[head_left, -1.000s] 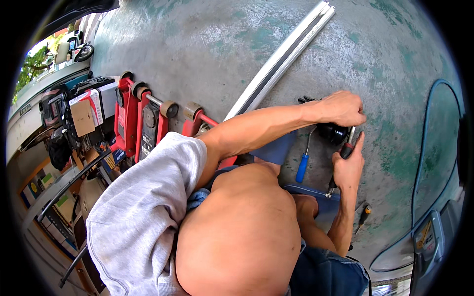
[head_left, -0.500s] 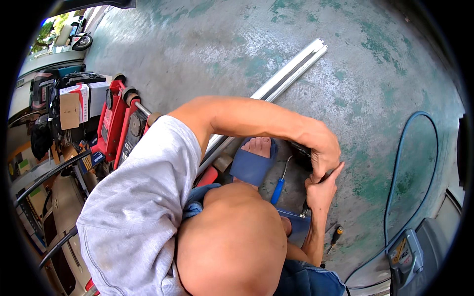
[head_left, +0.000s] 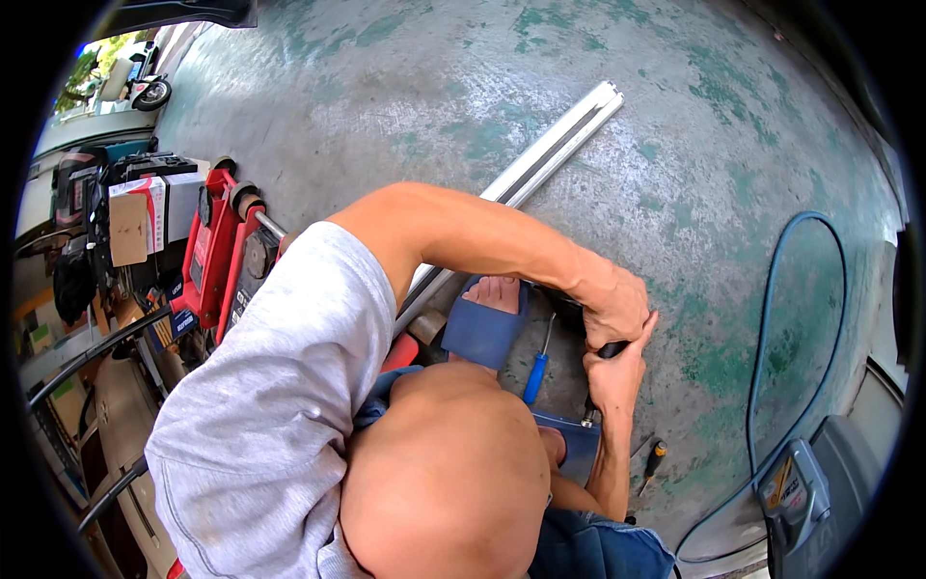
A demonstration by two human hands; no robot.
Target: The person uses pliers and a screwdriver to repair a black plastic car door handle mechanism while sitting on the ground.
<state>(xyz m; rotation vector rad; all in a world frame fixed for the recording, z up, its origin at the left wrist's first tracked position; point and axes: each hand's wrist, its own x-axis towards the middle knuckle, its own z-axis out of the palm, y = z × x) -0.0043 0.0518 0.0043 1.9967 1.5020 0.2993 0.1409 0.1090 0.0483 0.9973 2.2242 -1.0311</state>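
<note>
My left arm, in a light grey sleeve, reaches across to the right, and my left hand (head_left: 617, 307) curls downward with its fingers mostly hidden. Just below it, my right hand (head_left: 617, 374) is closed round a black handle (head_left: 612, 349), whose rounded end shows between the two hands. A black shaft with a shiny metal end (head_left: 588, 417) sticks out beside the right hand; whether it belongs to that handle is hidden. Under the left forearm a dark object is mostly covered. A hook tool with a blue handle (head_left: 536, 378) lies on the floor beside my blue slipper (head_left: 484, 333).
A long silver metal rail (head_left: 555, 145) lies slanting across the worn green-grey floor. Right of my hands are a yellow-and-black screwdriver (head_left: 656, 459), a looped blue hose (head_left: 762, 328) and a grey machine (head_left: 805, 492). At left stand a red floor jack (head_left: 207, 251) and boxes (head_left: 145, 217).
The whole view has shifted slightly. My hands have turned a little against each other, and more of the black handle's end shows between them. The tools on the floor lie as before.
</note>
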